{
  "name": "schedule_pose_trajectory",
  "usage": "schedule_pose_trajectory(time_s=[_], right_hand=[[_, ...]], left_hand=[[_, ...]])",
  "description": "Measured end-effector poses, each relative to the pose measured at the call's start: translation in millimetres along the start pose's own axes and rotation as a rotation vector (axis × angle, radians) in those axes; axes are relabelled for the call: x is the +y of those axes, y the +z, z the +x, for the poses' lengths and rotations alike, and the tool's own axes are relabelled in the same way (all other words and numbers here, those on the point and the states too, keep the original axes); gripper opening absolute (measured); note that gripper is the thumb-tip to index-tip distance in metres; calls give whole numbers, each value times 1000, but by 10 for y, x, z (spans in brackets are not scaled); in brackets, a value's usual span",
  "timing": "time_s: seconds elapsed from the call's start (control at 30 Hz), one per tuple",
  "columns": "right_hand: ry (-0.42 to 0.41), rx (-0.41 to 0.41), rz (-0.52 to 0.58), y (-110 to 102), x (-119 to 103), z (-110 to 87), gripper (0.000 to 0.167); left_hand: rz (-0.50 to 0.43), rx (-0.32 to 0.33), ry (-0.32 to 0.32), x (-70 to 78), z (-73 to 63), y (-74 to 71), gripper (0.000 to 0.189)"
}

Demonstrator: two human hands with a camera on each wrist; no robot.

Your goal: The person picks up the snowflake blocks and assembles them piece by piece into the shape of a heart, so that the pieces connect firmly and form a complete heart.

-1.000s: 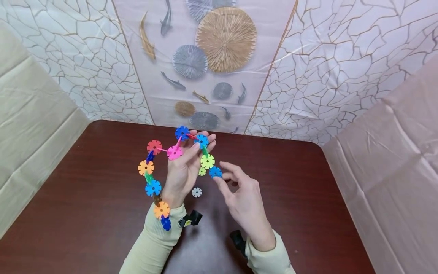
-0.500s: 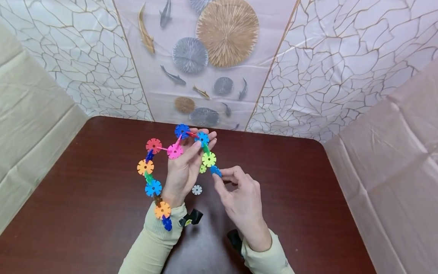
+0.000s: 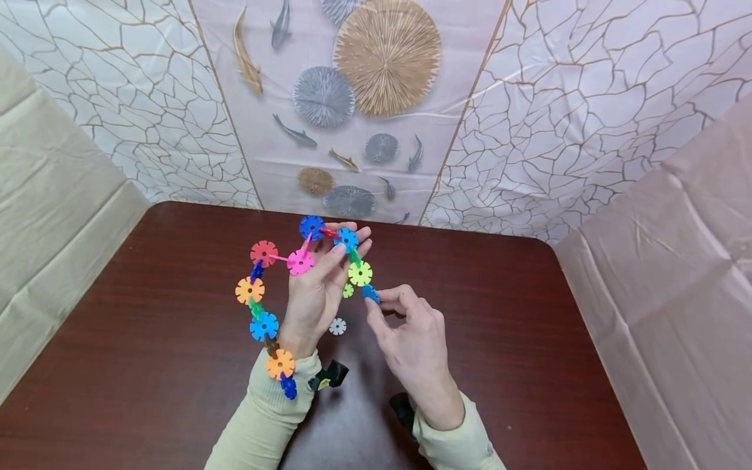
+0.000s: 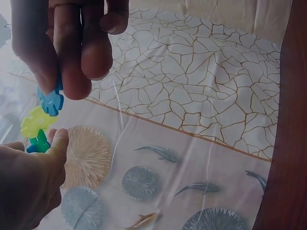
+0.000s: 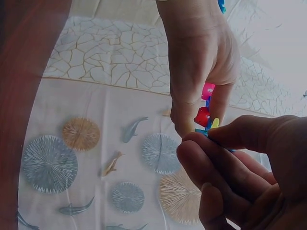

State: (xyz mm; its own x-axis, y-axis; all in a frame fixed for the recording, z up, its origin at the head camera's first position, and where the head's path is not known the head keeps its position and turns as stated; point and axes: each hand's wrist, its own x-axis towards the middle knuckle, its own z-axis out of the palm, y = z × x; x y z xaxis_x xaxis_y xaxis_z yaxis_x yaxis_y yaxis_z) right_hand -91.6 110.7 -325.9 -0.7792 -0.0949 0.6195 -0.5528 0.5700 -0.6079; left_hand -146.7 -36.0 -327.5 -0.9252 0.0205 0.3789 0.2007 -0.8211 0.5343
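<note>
A chain of notched plastic snowflake discs hangs in a curve from my left hand [image 3: 311, 303], which pinches it near a light blue disc [image 3: 346, 240]. Below that comes a green disc [image 3: 355, 257], then a yellow-green disc [image 3: 360, 273]. Thumb and fingertips of my right hand [image 3: 414, 339] pinch a blue disc [image 3: 370, 294], turned nearly edge-on at the yellow-green disc's lower rim. In the left wrist view this blue disc [image 4: 51, 101] overlaps the yellow-green one [image 4: 37, 122]. The chain's other arm runs past a pink disc [image 3: 301, 263] down to a dark blue disc [image 3: 288, 386] over the left sleeve.
A white disc [image 3: 337, 326] lies on the dark wood table [image 3: 505, 326] between the hands, and a small yellow-green disc [image 3: 348, 290] shows behind the chain. Patterned cloth [image 3: 382, 150] rises beyond the table's back edge, with beige cloth [image 3: 670, 261] at the sides.
The blue disc in my right hand has turned from face-on to nearly edge-on and moved against the yellow-green disc. My left hand has stayed almost still.
</note>
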Motion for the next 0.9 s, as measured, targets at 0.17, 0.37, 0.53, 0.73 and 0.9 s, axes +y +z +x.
schedule_pose_trajectory(time_s=[0.17,0.37,0.53,0.73,0.9], right_hand=[[-17,2,1,11,11,-8,18],[-37,-1,6,3,35,10,18],[-16,4,38,-15,43,25,16],[13,0,73,-13,40,23,16],[14,-15,62,6,44,14,16]], left_hand=[[34,-6,3,-10,-1,-14,31],[23,-1,2,-6,10,-14,30],[17,-14,-3,4,12,-9,32],[-1,-14,9,8,9,-12,31],[-8,-17,14,6,1,-18,31]])
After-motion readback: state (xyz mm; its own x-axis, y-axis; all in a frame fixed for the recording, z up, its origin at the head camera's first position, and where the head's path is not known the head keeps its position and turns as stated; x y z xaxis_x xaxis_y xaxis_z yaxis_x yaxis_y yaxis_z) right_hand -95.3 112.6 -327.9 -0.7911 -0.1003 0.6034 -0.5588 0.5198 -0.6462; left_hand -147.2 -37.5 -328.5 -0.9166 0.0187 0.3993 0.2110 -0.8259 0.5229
